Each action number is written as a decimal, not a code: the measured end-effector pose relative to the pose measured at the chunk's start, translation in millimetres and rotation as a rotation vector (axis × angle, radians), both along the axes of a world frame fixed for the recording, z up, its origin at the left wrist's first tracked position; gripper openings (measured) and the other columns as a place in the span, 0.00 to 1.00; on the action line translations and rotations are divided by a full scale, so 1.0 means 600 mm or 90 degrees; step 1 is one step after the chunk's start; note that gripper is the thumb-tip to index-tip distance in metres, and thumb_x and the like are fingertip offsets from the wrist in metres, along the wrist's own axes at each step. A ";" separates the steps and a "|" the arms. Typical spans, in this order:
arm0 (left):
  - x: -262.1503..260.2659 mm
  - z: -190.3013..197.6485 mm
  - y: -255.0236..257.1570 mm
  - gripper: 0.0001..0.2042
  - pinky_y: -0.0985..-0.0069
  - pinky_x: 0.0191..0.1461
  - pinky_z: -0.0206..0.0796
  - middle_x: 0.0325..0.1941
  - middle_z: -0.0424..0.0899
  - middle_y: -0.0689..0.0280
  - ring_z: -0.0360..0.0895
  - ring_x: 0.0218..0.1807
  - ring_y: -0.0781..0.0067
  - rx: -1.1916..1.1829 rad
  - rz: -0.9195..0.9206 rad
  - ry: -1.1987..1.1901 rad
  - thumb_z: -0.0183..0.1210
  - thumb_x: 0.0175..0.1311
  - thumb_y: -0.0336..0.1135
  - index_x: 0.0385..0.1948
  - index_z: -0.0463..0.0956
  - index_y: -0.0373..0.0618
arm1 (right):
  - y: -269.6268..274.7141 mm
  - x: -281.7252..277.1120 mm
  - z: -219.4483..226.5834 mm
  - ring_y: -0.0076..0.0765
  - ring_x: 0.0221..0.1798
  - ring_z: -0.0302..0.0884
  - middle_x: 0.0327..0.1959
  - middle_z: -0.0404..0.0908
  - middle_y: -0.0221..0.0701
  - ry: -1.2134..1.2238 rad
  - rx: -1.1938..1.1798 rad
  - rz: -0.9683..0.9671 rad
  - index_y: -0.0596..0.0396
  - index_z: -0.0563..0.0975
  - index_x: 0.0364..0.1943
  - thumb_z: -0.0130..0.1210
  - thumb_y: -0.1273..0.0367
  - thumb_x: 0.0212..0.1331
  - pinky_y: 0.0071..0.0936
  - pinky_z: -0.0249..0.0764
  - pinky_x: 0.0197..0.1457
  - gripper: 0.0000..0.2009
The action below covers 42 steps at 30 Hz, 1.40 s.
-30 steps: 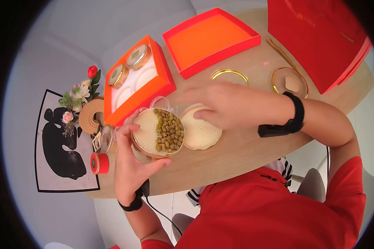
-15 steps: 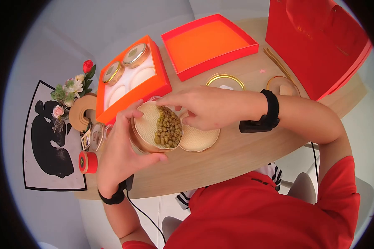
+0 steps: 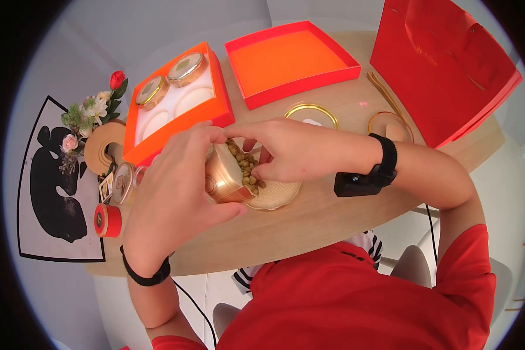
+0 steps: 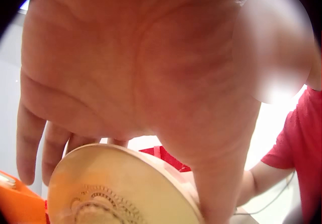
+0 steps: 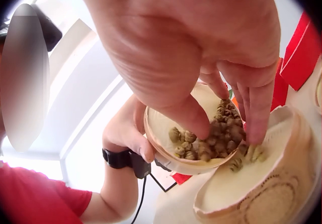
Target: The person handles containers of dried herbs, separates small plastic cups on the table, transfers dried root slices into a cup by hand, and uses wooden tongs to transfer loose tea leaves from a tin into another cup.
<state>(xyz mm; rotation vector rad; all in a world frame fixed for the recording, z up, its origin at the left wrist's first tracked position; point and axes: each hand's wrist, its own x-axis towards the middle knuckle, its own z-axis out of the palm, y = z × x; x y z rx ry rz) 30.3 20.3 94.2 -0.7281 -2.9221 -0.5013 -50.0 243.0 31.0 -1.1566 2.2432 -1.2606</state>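
Observation:
My left hand grips a round tub, tilted on its side toward the right. Its stamped base shows in the left wrist view. Small green-brown rolled pieces lie at its open side, beside a pale patterned sheet. My right hand is over that opening; in the right wrist view its thumb touches the pieces and the fingers hang loosely at the rim. Below and right, a second round container has a few pieces on its pale surface.
Left of the hands are an orange box with two jars, flowers and a small red tin. Behind stand a red tray-like lid and a red bag. A gold ring and sticks lie rightward.
My right hand has moved left onto the pieces. My left hand has tilted the tub over toward the second container, and a few pieces now lie there.

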 end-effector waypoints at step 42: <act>0.008 -0.018 0.009 0.46 0.57 0.71 0.73 0.76 0.75 0.56 0.75 0.74 0.47 -0.023 -0.062 0.074 0.86 0.32 0.30 0.63 0.72 0.49 | 0.023 -0.001 -0.015 0.45 0.45 0.88 0.44 0.90 0.43 0.113 0.077 -0.093 0.64 0.87 0.51 0.61 0.74 0.69 0.37 0.82 0.51 0.11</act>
